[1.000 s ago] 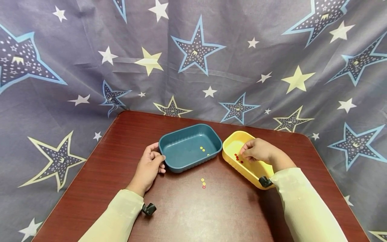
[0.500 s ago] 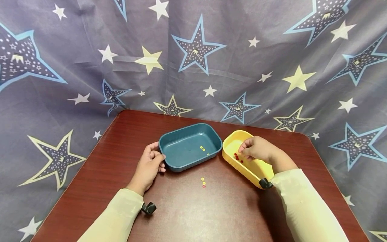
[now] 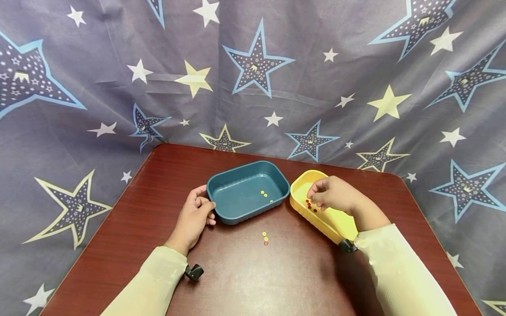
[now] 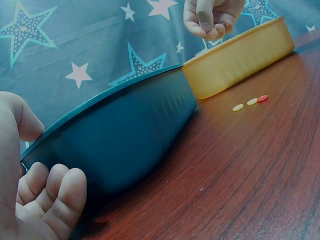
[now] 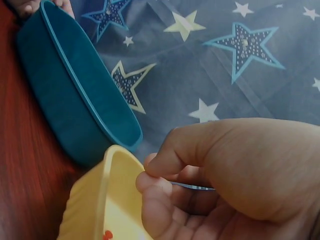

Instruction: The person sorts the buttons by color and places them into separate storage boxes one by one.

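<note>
My left hand (image 3: 192, 218) grips the end of a dark teal plastic box (image 3: 237, 218), the thumb (image 4: 30, 120) at its rim and other fingers curled against the outer wall. Several small yellow buttons (image 3: 265, 195) lie inside. To the right, my right hand (image 3: 336, 195) hangs over a yellow plastic box (image 3: 316, 223). Its thumb and forefinger tips meet, the other fingers curled in; no thing shows between them, though I cannot tell what the fingertips might hide. Several red buttons (image 3: 309, 204) lie in the yellow box beneath these fingers.
Two yellow buttons (image 3: 264, 234) and a red button (image 3: 266, 243) lie on the dark red wooden table (image 3: 237, 281) in front of the boxes. The boxes stand nearly end to end. A grey-blue curtain (image 3: 253, 114) with stars hangs behind the table.
My right hand has shifted slightly left and towards the back over the yellow box. The left hand, both boxes and the buttons stay in place.
</note>
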`<state>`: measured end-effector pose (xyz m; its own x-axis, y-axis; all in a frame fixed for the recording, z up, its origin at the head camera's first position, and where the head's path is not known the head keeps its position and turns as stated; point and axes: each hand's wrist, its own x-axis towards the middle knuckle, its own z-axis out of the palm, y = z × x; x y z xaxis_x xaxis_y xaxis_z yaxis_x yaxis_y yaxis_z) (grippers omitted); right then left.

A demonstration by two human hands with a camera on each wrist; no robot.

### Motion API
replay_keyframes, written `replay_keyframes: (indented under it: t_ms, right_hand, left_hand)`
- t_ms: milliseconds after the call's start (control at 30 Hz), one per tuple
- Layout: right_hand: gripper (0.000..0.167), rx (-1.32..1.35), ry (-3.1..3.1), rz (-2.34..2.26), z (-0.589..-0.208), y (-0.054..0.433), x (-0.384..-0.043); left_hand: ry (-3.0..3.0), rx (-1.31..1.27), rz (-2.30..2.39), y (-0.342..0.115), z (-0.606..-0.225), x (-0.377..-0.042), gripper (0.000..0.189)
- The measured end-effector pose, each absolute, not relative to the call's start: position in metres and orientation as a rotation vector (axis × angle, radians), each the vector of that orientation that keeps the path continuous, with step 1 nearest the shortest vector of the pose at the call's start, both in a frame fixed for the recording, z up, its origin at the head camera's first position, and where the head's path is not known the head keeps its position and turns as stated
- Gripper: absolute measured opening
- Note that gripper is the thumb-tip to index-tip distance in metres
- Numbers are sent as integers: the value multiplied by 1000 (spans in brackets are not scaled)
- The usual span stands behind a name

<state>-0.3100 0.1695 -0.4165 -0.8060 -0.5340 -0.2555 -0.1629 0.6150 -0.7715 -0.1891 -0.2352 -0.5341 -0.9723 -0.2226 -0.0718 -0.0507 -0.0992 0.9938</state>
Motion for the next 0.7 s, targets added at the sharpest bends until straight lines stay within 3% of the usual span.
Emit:
replay_keyframes:
  t_ms: [700]
  right_hand:
    - [9,-734,2420,-1031,-434,126,-244]
  left_hand:
    - [-2022,310,-2229,-236,-536,-190,61]
